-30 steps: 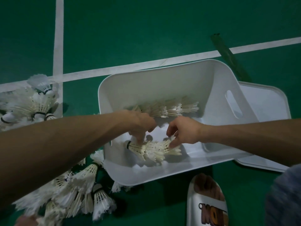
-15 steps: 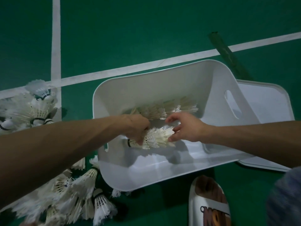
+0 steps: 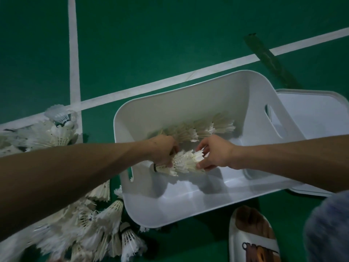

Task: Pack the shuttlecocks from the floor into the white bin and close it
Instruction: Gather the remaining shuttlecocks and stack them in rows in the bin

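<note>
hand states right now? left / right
left hand: grips the cork end of the shuttlecock stack inside the white bin.
right hand: pinches the feather end of the same stack.

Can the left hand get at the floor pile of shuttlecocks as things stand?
Probably not yet: the left hand grips the shuttlecock stack inside the white bin with the right hand. The floor pile lies uncovered beside the bin.

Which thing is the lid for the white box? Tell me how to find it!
Find the white bin on the green floor. The lid lies flat beside the bin's right end, partly hidden by it. Unlike the deep bin, it is a flat white panel with rounded corners.
</note>
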The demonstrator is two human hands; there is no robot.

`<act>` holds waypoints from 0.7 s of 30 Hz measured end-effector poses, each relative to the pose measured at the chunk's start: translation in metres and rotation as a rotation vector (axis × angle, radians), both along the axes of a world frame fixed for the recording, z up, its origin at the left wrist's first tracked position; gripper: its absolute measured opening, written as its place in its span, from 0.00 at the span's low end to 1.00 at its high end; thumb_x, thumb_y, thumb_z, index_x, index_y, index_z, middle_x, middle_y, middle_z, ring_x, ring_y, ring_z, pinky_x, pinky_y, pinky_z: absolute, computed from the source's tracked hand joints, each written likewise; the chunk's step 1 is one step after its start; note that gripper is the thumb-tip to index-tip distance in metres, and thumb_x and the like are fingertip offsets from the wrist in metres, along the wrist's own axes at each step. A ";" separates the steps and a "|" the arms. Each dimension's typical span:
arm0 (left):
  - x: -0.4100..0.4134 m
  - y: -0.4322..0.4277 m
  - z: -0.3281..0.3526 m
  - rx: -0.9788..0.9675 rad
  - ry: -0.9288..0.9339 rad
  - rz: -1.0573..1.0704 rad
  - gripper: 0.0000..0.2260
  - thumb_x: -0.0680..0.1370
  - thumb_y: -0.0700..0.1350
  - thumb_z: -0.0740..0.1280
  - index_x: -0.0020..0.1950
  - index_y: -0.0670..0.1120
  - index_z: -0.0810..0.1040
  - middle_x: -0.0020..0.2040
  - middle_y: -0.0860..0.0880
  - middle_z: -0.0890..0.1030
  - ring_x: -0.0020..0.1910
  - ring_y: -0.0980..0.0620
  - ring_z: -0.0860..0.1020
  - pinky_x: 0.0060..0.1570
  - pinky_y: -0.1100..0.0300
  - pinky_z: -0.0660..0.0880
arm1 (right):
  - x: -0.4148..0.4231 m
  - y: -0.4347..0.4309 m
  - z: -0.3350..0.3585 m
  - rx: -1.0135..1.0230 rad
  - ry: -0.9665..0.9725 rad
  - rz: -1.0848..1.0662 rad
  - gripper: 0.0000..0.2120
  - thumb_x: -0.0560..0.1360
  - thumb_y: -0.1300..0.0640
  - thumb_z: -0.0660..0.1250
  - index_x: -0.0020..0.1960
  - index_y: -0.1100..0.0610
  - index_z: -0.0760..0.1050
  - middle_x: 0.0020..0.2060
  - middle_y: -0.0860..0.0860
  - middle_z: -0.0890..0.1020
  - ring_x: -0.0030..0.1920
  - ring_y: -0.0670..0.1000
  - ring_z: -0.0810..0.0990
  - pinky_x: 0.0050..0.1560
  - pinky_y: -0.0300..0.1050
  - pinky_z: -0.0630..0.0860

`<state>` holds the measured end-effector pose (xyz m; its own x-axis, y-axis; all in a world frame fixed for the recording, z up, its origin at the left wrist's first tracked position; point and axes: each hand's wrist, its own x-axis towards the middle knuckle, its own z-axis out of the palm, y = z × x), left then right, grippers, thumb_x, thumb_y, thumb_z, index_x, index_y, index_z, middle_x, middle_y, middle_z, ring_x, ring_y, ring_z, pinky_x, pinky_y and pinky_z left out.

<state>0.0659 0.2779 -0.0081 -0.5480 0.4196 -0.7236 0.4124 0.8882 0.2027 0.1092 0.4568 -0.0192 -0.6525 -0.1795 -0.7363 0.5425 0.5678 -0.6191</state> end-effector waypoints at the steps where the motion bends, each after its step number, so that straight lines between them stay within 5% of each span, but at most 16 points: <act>1: 0.000 0.001 0.002 0.017 0.019 0.038 0.19 0.71 0.42 0.72 0.61 0.47 0.77 0.56 0.47 0.80 0.53 0.46 0.78 0.46 0.60 0.72 | -0.002 0.002 -0.001 0.001 0.024 0.002 0.23 0.65 0.68 0.77 0.57 0.61 0.75 0.46 0.55 0.76 0.40 0.53 0.80 0.39 0.49 0.83; 6: 0.012 0.002 0.004 0.102 0.010 0.298 0.14 0.73 0.37 0.66 0.58 0.44 0.79 0.53 0.45 0.81 0.41 0.49 0.78 0.35 0.61 0.76 | -0.003 0.009 -0.005 -0.027 0.137 0.005 0.24 0.64 0.70 0.77 0.58 0.57 0.76 0.51 0.53 0.77 0.53 0.53 0.79 0.34 0.39 0.80; 10: 0.023 -0.001 -0.002 0.137 0.041 0.411 0.17 0.72 0.41 0.72 0.61 0.46 0.77 0.57 0.48 0.80 0.48 0.51 0.76 0.44 0.65 0.70 | -0.004 0.011 -0.012 0.035 0.242 0.084 0.24 0.64 0.66 0.77 0.58 0.54 0.76 0.54 0.52 0.79 0.56 0.49 0.78 0.36 0.35 0.78; 16: 0.019 -0.004 -0.001 0.129 0.018 0.455 0.21 0.71 0.43 0.75 0.63 0.47 0.77 0.57 0.48 0.80 0.53 0.49 0.78 0.43 0.66 0.70 | -0.003 0.010 -0.013 0.152 0.394 0.300 0.28 0.68 0.58 0.77 0.66 0.55 0.72 0.59 0.50 0.78 0.49 0.45 0.75 0.47 0.33 0.69; 19: 0.019 -0.003 -0.001 0.139 0.014 0.471 0.21 0.70 0.42 0.75 0.62 0.47 0.77 0.56 0.48 0.80 0.50 0.51 0.77 0.43 0.66 0.70 | -0.006 0.012 -0.011 0.148 0.400 0.360 0.29 0.68 0.57 0.77 0.67 0.55 0.72 0.61 0.51 0.78 0.52 0.46 0.78 0.51 0.36 0.72; 21: 0.018 -0.003 -0.001 0.157 0.003 0.495 0.20 0.70 0.42 0.75 0.61 0.47 0.78 0.55 0.48 0.81 0.47 0.52 0.77 0.42 0.65 0.71 | -0.010 0.015 -0.005 0.129 0.397 0.399 0.29 0.68 0.57 0.77 0.67 0.55 0.72 0.60 0.52 0.78 0.46 0.46 0.80 0.47 0.38 0.77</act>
